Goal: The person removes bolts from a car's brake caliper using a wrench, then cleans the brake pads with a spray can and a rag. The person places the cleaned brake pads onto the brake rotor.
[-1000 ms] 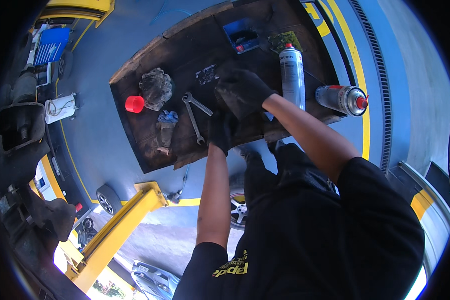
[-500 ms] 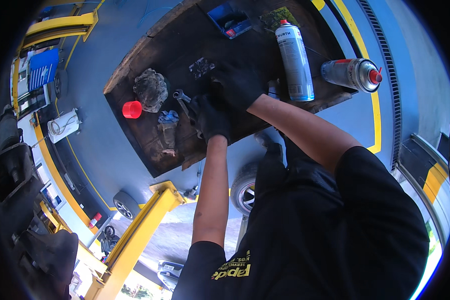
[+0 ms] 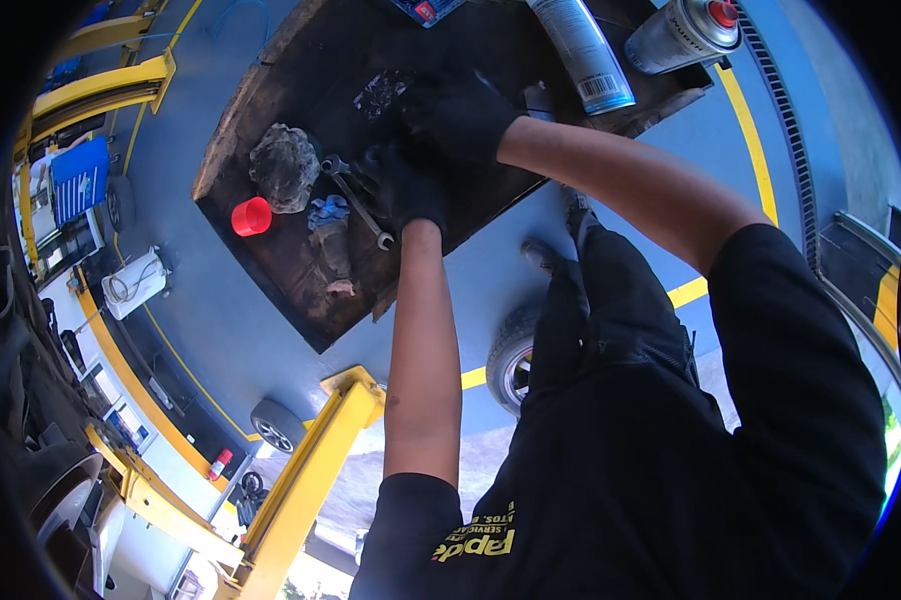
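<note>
Both my hands wear black gloves and rest on a dark, worn wooden board. My left hand lies with curled fingers against a metal wrench, whose lower end pokes out beneath the palm. My right hand sits just beyond it, fingers bent down onto the board. Whether either hand grips anything is hidden by the dark gloves. A small shiny dark part lies just left of my right hand.
On the board lie a grey crumpled lump, a red cap, a blue rag, two spray cans and a blue box. Around it are a blue floor, yellow lift arms and a wheel.
The view has closed in on the board. My left hand has slid up against the wrench, and my right hand stays close beside it.
</note>
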Motion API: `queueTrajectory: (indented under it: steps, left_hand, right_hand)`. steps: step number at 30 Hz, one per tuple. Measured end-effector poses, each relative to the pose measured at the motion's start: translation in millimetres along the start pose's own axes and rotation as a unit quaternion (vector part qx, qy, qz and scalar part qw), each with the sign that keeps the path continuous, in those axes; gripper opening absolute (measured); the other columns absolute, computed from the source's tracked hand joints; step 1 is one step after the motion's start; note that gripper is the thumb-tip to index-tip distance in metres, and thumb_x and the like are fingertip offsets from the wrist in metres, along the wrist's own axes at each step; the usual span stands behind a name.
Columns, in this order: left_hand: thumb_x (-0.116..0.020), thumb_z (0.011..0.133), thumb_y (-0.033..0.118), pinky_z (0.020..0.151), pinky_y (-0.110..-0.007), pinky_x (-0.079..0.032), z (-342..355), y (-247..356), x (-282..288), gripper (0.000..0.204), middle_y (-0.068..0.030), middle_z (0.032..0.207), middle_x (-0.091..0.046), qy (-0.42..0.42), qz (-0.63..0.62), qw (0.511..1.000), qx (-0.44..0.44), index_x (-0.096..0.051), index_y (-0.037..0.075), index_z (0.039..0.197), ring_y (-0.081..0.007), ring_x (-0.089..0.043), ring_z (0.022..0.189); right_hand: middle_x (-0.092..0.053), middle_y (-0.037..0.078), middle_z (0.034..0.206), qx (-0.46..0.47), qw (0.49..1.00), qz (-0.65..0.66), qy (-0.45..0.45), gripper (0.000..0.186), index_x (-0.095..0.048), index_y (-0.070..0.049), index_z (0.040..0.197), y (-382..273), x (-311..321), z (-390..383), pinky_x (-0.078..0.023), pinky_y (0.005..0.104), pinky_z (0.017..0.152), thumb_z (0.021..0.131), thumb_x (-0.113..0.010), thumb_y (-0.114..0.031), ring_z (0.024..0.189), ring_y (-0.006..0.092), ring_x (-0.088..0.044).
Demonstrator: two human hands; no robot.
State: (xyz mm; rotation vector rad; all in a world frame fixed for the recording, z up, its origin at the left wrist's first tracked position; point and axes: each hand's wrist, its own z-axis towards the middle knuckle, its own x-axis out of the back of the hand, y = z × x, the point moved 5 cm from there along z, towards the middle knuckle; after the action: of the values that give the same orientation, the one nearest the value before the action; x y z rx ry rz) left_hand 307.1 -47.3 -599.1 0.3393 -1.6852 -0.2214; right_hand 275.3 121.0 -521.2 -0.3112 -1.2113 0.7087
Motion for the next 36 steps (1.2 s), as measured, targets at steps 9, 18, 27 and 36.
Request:
queueTrajectory:
  steps: [9,18,27,36]
  left_hand:
    - [-0.058,0.1,0.035,0.121,-0.042,-0.031,31.8,-9.6,-20.1,0.055,-0.0172,0.159,-0.036,0.053,-0.101,0.993,0.039,-0.044,0.009,0.147,-0.0316,-0.029,0.152]
    - [-0.05,0.105,0.034,0.121,-0.037,-0.031,28.3,7.1,-30.4,0.051,-0.0173,0.155,-0.041,0.052,0.072,0.992,-0.093,-0.043,0.006,0.147,-0.0258,-0.033,0.15]
    - [-0.064,0.096,0.042,0.12,-0.047,-0.032,29.5,-0.1,-21.1,0.068,-0.0186,0.159,-0.034,0.054,-0.068,0.995,0.053,-0.042,0.007,0.15,-0.0363,-0.027,0.152]
    - [-0.066,0.093,0.039,0.117,-0.05,-0.036,28.8,-4.4,-17.0,0.062,-0.0205,0.154,-0.038,0.145,0.079,0.986,0.022,-0.047,0.006,0.143,-0.0394,-0.032,0.148]
  right_hand:
    - [-0.073,0.015,0.112,0.04,0.998,-0.013,0.047,0.019,-0.078,-0.006,0.099,4.2,-19.2,19.8,-0.052,0.0429,0.1,0.085,-0.068,-0.014,0.111,0.0365,-0.067]
    - [-0.071,0.019,0.12,-0.014,0.999,0.015,-0.026,0.022,-0.078,-0.004,0.104,8.3,-24.2,33.8,-0.053,0.0435,0.1,0.086,-0.069,-0.014,0.112,0.0356,-0.067]
    - [-0.073,0.015,0.111,0.038,0.999,-0.016,0.023,0.021,-0.078,-0.007,0.103,18.1,-15.0,36.7,-0.054,0.0444,0.093,0.086,-0.07,-0.017,0.103,0.0336,-0.069]
    - [-0.071,0.019,0.114,-0.007,0.988,0.091,0.124,0.028,-0.075,-0.007,0.111,15.4,6.4,42.8,-0.054,0.0434,0.094,0.086,-0.071,-0.017,0.102,0.0353,-0.068]
